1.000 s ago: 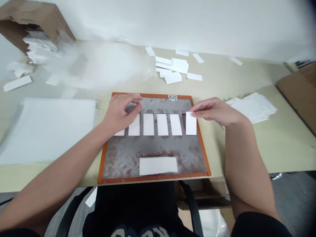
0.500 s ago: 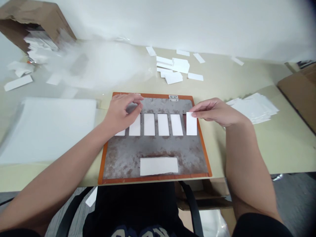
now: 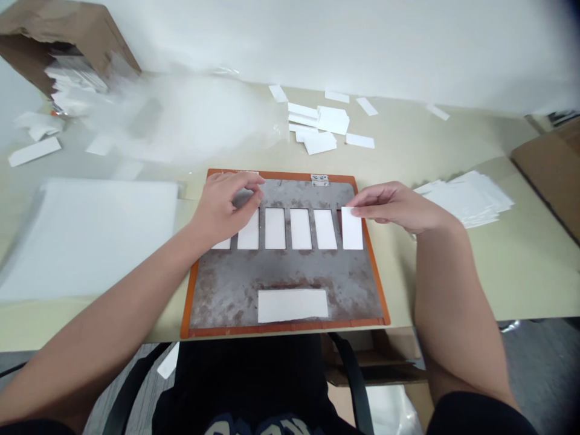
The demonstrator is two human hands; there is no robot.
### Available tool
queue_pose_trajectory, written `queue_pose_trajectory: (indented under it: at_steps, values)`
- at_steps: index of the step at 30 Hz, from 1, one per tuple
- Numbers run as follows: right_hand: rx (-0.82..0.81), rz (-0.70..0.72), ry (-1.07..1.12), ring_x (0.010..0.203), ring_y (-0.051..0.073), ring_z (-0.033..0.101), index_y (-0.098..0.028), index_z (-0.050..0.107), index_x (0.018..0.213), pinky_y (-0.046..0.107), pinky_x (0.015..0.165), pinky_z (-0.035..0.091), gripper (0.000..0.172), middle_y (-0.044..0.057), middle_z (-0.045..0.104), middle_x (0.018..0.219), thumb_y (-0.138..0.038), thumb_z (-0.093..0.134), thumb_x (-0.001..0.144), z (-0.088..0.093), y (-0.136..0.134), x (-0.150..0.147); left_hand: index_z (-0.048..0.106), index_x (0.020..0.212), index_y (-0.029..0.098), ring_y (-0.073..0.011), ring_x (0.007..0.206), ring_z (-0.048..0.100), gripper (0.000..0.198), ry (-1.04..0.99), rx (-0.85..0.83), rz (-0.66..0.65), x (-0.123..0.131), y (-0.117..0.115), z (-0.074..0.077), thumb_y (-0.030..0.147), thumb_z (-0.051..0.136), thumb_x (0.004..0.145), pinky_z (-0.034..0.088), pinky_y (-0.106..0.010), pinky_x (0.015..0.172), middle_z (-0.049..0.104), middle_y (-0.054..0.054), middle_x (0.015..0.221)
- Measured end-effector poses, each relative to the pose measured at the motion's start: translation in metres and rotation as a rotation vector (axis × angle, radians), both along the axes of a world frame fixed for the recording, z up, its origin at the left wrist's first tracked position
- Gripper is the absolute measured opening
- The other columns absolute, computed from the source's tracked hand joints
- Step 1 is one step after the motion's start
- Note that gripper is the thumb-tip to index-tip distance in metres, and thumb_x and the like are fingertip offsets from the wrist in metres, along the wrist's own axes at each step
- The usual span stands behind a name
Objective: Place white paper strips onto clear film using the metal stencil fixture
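A rusty grey metal template [image 3: 226, 290] with an orange frame lies on the table in front of me. Its row of upright slots shows white cards, and a wide slot [image 3: 292, 305] near the front edge is white too. My right hand [image 3: 394, 205] pinches the top of a white card [image 3: 352, 228] over the rightmost slot. My left hand [image 3: 224, 205] rests curled on the template's upper left, its fingers bent over the leftmost slots and hiding part of them. Whether it holds a card I cannot see.
A pile of white cards [image 3: 466, 196] lies right of my right hand. More loose cards [image 3: 319, 124] are scattered at the back. A large white sheet stack [image 3: 90, 235] lies left, a torn cardboard box [image 3: 54, 42] back left, another box [image 3: 553, 175] far right.
Almost nothing has moved. My right hand and its card have shifted a touch over the rightmost slot; my left hand stays in place.
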State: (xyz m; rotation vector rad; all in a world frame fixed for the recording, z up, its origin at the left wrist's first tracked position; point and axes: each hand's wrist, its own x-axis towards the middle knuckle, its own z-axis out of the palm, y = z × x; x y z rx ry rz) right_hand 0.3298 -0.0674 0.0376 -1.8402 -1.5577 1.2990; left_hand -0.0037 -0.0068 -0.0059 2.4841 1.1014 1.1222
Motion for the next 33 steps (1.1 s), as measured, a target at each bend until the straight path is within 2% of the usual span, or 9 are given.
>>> queue_pose_trajectory:
  at_steps: [8, 17, 22, 33]
  values:
    - [0.046, 0.013, -0.048, 0.061, 0.010, 0.049, -0.026, 0.079, 0.081, 0.026, 0.050, 0.034, 0.034, 0.002, 0.072, 0.080, -0.056, 0.083, 0.065, 0.001, -0.001, -0.002, 0.068, 0.099, 0.029, -0.0207, 0.089, 0.076, 0.012, -0.011, -0.009, -0.012, 0.001, -0.001, 0.000, 0.026, 0.061, 0.091, 0.057, -0.041, 0.092, 0.079, 0.002, 0.089]
    - [0.070, 0.012, -0.053, 0.076, 0.016, 0.060, -0.029, 0.080, 0.079, 0.030, 0.062, 0.044, 0.029, 0.001, 0.073, 0.083, -0.054, 0.085, 0.064, -0.002, 0.000, -0.001, 0.069, 0.099, 0.029, -0.0207, 0.090, 0.076, 0.011, -0.012, -0.003, -0.010, 0.001, 0.000, -0.001, 0.026, 0.060, 0.091, 0.057, -0.040, 0.092, 0.079, 0.002, 0.089]
    - [0.090, 0.035, -0.066, 0.077, 0.018, 0.062, -0.029, 0.081, 0.082, 0.034, 0.069, 0.048, 0.031, 0.001, 0.074, 0.083, -0.056, 0.084, 0.065, -0.005, 0.000, -0.001, 0.069, 0.098, 0.029, -0.0201, 0.089, 0.075, 0.011, 0.005, 0.007, 0.001, 0.000, 0.000, -0.001, 0.027, 0.060, 0.091, 0.057, -0.039, 0.092, 0.079, 0.002, 0.089]
    - [0.122, 0.071, -0.126, 0.072, 0.016, 0.059, -0.030, 0.080, 0.085, 0.034, 0.064, 0.045, 0.030, 0.001, 0.072, 0.082, -0.056, 0.079, 0.070, -0.010, 0.000, 0.002, 0.071, 0.096, 0.028, -0.0203, 0.090, 0.075, 0.014, -0.025, -0.043, 0.017, 0.002, -0.001, 0.001, 0.030, 0.059, 0.090, 0.056, -0.037, 0.091, 0.079, 0.002, 0.088]
